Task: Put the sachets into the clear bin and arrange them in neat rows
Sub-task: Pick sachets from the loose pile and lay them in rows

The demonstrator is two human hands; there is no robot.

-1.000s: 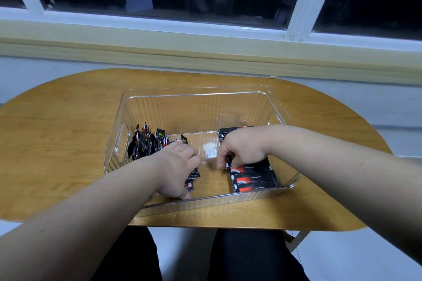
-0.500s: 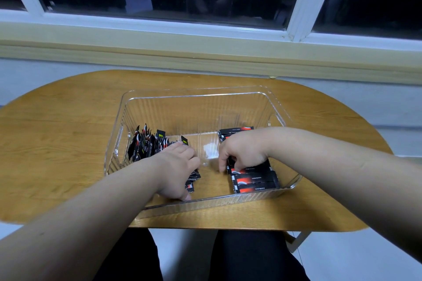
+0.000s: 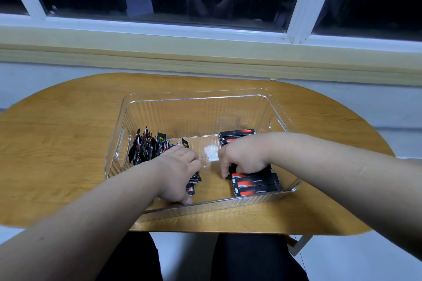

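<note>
Two hands had barely shifted over the last second: the right hand (image 3: 243,156) had slid slightly nearer along the flat sachets (image 3: 255,186), while the left hand (image 3: 177,173) kept its place. The left grip was narrow, fingers curled round the near end of the upright sachets (image 3: 146,146), thumb tip by the near wall of the clear bin (image 3: 194,98). The right grip was also narrow, curled fingers and thumb closed on the flat sachets rowed along the bin's right side. The bin stood on the wooden surface (image 3: 57,143).
</note>
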